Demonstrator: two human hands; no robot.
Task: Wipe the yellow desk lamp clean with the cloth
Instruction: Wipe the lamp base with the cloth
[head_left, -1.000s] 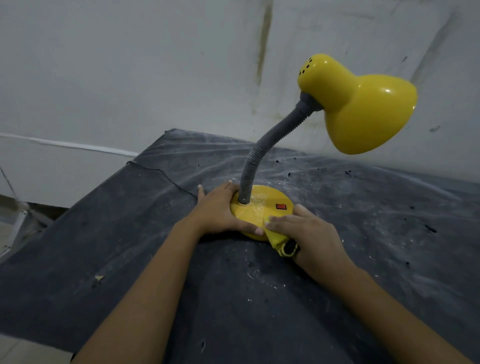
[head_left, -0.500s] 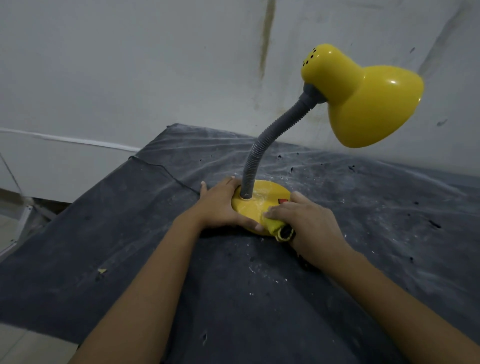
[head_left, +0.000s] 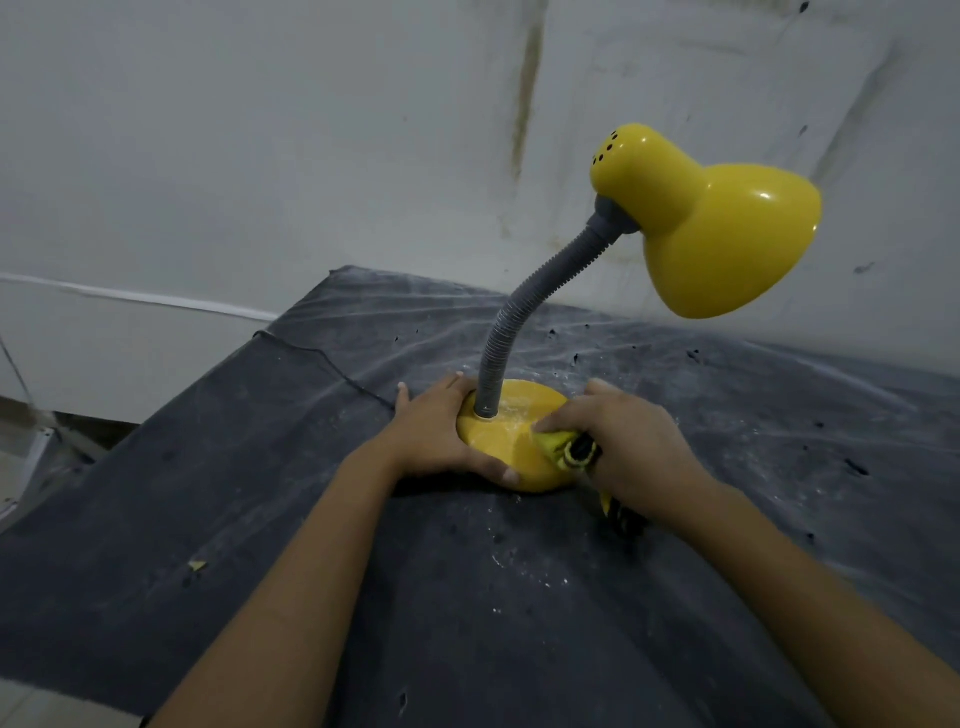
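Both bare forearms are reaching forward from the bottom edge over the dark, dusty bench (head_left: 467, 597). The left hand (head_left: 441, 434) is lying flat with spread fingers, gripping the left rim of the round lamp base (head_left: 511, 447), its thumb along the near edge. The right hand (head_left: 631, 441) is curling closed around a yellow cloth (head_left: 558, 444) with black trim and is pressing it onto the right part of the base; one end of the cloth is hanging out under the wrist. The yellow desk lamp (head_left: 722, 234) is standing in the middle of the bench. Its grey gooseneck (head_left: 524, 317) is rising upright from the base and then bending up to the right. The shade is pointing its opening down and to the right, in front of the stained white wall (head_left: 260, 156). A thin black cord (head_left: 317, 358) is running from the base away to the left.
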